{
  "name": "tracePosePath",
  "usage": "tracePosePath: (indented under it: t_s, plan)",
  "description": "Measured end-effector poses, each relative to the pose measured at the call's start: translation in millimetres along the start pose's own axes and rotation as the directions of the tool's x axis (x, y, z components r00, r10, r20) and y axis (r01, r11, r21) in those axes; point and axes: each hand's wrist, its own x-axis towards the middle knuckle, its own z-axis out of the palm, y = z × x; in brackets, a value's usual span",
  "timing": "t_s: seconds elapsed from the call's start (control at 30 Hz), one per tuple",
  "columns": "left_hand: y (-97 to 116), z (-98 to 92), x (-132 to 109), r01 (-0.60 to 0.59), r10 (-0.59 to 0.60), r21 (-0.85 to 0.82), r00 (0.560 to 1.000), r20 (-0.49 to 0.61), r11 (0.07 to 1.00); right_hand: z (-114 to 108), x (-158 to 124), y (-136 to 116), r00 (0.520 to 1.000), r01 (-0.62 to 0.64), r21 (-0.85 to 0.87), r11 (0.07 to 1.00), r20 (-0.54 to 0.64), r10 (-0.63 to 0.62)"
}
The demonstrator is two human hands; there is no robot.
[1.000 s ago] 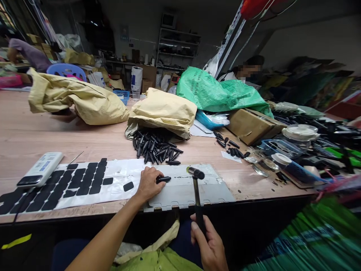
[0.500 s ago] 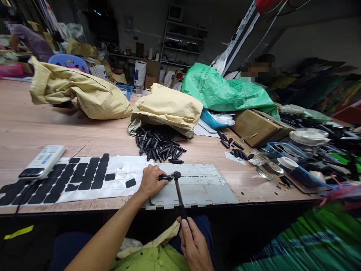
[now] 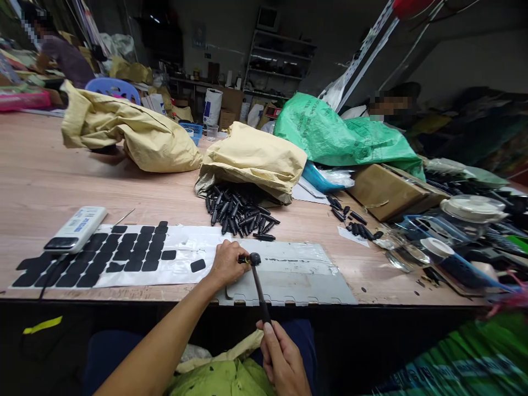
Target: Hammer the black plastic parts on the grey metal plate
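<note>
My left hand (image 3: 225,263) is closed around a small black cylindrical part (image 3: 242,258), held low over the grey plate (image 3: 297,283) at the table's front edge. In my right hand (image 3: 282,355) is the dark handle of a hammer (image 3: 259,291). Its round head is up against the right end of the black part; whether they touch, I cannot tell. Just beyond my left hand lies a pile of similar black parts (image 3: 237,213), spilling from the mouth of a beige sack (image 3: 256,154).
Left of the plate is a white sheet with black rounded stickers (image 3: 136,250), and a white power bank-like device (image 3: 76,230). A green bag (image 3: 313,129), cardboard box (image 3: 391,190) and clear jars (image 3: 472,214) stand right. Another beige sack (image 3: 136,129) lies behind. People sit farther back.
The whole scene has shifted slightly right as the head view turned. The hammer head has come a little left over the black part. Both hands keep their holds.
</note>
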Motion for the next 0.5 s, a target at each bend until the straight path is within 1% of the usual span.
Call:
tracePosePath:
  t_s: [0.1,0.17,0.27,0.33,0.37,0.4,0.43,0.47,0.5]
  plan:
    - [-1,1.4,0,-0.004,0.004,-0.014,1.0,-0.008,1.0,-4,2,-5,0.998,0.006,0.031,1.0,-0.062,-0.004]
    - [-3,2.8,2,-0.014,0.014,-0.018,1.0,-0.011,1.0,-8,5,-8,0.996,0.008,0.117,0.993,-0.087,0.002]
    - [-2,-0.8,-1,-0.061,0.06,-0.063,0.998,-0.024,0.996,-17,14,-10,0.993,-0.101,0.315,0.944,-0.027,0.115]
    - [4,-10.4,-11,-0.13,0.125,-0.182,0.991,-0.038,0.975,-22,20,-9,0.982,-0.184,0.431,0.884,0.038,0.186]
    - [8,-16.9,-20,-0.162,0.161,-0.264,0.987,-0.028,0.951,-23,22,-8,0.977,-0.21,0.469,0.858,0.063,0.204]
    - [12,-23.9,-31,-0.179,0.195,-0.349,0.981,0.009,0.92,-24,24,-7,0.974,-0.225,0.495,0.839,0.081,0.214]
    - [16,-30.3,-43,-0.176,0.229,-0.423,0.97,0.077,0.889,-25,25,-6,0.971,-0.235,0.509,0.828,0.094,0.218]
    - [18,-35.3,-57,-0.145,0.255,-0.469,0.95,0.178,0.871,-25,25,-6,0.971,-0.239,0.518,0.821,0.101,0.219]
    - [19,-37.9,-71,-0.101,0.267,-0.475,0.917,0.295,0.874,-25,25,-5,0.97,-0.244,0.522,0.817,0.11,0.219]
